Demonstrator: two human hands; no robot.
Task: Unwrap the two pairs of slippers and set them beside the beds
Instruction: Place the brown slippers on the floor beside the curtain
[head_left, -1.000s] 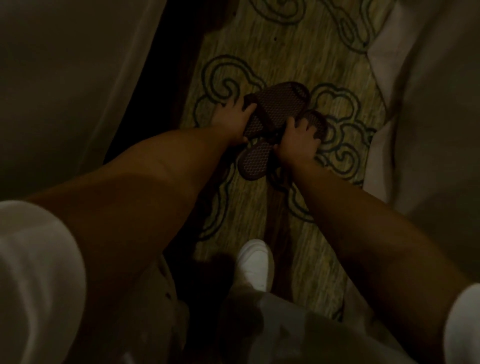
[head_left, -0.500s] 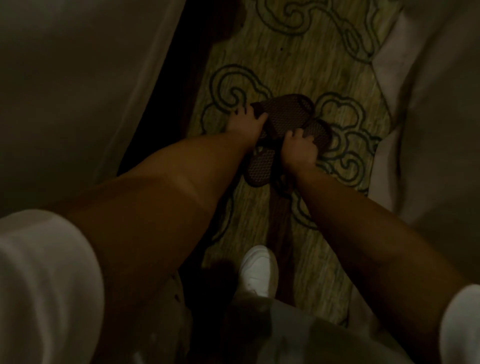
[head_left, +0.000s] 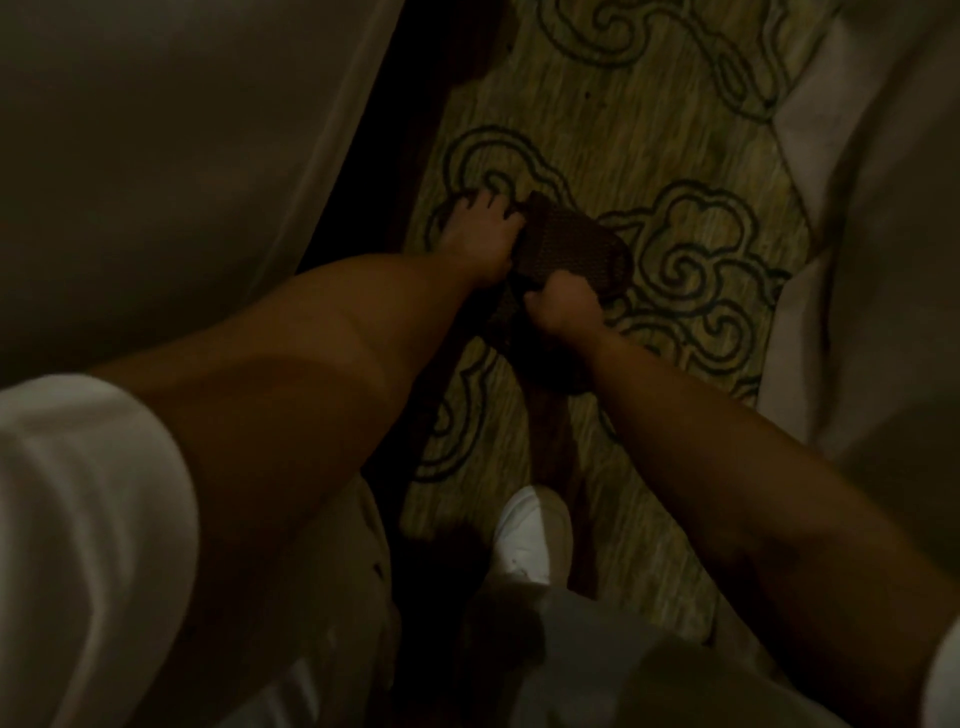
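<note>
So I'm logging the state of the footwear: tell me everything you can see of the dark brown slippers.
The dark brown mesh-textured slippers are bunched together low over the patterned green carpet between two white-covered beds. The left hand grips their left edge, and the right hand clutches the near part. It is too dim to see any wrapping, or whether they touch the carpet.

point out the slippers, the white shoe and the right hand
slippers (head_left: 566, 244): head view, on the dark mesh upper
white shoe (head_left: 532, 535): head view, on the toe
right hand (head_left: 563, 306): head view, on the knuckles

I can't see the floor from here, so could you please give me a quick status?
Both hands, left and right, grip the slippers. Slippers low over the carpet, between beds. Nothing in the way.
</note>
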